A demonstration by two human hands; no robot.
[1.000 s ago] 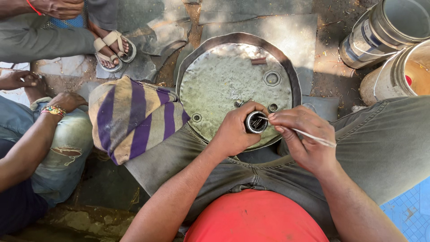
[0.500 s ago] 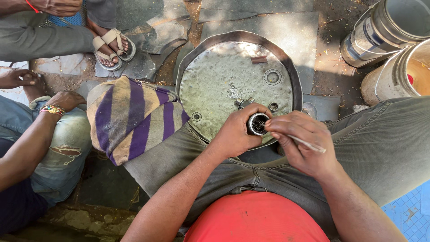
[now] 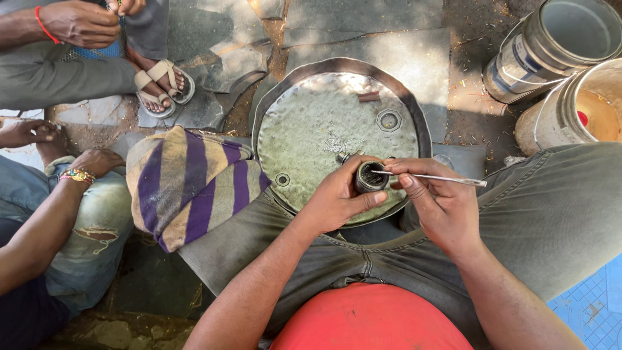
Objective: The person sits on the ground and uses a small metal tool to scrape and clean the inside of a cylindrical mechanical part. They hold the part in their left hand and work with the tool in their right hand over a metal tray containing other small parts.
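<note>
My left hand point(image 3: 337, 198) grips a small dark metal cylinder point(image 3: 369, 177), its open end turned up, over the near rim of a round dented metal drum lid point(image 3: 324, 123). My right hand point(image 3: 440, 204) pinches a thin metal rod point(image 3: 447, 177); one end of the rod reaches into the cylinder's mouth, the other sticks out to the right. Both hands hover above my lap, between my knees in grey trousers.
A purple and tan striped cloth point(image 3: 188, 185) lies on my left knee. Two open metal buckets point(image 3: 564, 45) stand at the upper right. Another person's arm with a beaded bracelet point(image 3: 78, 175) is at the left, and someone's sandalled feet point(image 3: 159, 84) are at the upper left.
The cylinder has tipped so its mouth faces up more. My right hand has shifted a little to the right, with the rod now lying nearly level across it.
</note>
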